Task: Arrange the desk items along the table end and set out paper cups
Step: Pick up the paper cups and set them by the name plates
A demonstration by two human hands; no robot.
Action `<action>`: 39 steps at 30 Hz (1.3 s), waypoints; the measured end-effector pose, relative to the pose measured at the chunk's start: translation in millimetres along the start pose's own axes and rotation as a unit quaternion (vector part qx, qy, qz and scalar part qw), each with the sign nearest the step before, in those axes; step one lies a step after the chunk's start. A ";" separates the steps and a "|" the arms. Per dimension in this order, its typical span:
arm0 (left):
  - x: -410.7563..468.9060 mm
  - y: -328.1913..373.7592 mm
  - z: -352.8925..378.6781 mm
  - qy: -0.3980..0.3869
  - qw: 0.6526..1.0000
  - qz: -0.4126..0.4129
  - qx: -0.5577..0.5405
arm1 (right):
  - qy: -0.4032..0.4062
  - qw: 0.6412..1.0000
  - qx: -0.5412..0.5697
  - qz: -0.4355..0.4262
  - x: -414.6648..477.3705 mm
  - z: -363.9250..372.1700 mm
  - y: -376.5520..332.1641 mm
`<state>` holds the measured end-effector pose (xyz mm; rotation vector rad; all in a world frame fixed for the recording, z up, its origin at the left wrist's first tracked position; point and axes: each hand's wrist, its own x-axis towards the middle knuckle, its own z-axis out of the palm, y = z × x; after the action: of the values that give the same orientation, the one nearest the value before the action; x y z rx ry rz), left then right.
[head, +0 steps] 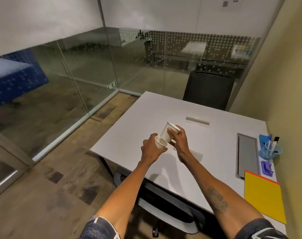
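Currently, desk items line the counter right end; left hand and right hand fingers each grip one paper cup, none set down.

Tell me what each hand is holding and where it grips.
Left hand holds a paper cup around its side. Right hand holds a tilted cup around its side near the rim.

Take the table as your mark. Above its middle you hold two paper cups, side by side and touching. Along its right end sit a pen cup, a stapler nearer you, then a folder. A chair stands behind the table.
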<state>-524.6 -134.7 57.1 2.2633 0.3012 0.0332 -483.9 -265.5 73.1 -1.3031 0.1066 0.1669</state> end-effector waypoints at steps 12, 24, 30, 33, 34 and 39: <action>22.2 -55.9 -52.7 0.093 0.985 -0.088 -0.112 | -0.032 0.997 -0.073 -0.001 29.7 70.7 30.7; 101.7 -146.8 -160.4 0.072 0.985 -0.094 -0.126 | -0.001 0.991 -0.134 -0.020 71.7 210.6 65.0; 151.6 -191.2 -224.9 0.024 0.990 -0.056 -0.130 | 0.068 0.988 -0.136 -0.032 86.1 288.8 85.7; 173.8 -208.2 -248.2 0.008 0.990 -0.035 -0.138 | 0.086 0.986 -0.136 -0.033 95.9 317.2 93.4; 180.6 -213.6 -254.6 0.002 0.991 -0.030 -0.133 | 0.094 0.986 -0.135 -0.030 100.5 324.9 95.5; 223.7 -238.3 -275.6 -0.022 0.991 -0.016 -0.134 | 0.133 0.982 -0.131 -0.030 132.9 356.1 105.8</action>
<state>-390.4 270.9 40.7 1.9902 0.2913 0.0073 -378.1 113.5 43.1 -1.5854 0.2793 -0.0489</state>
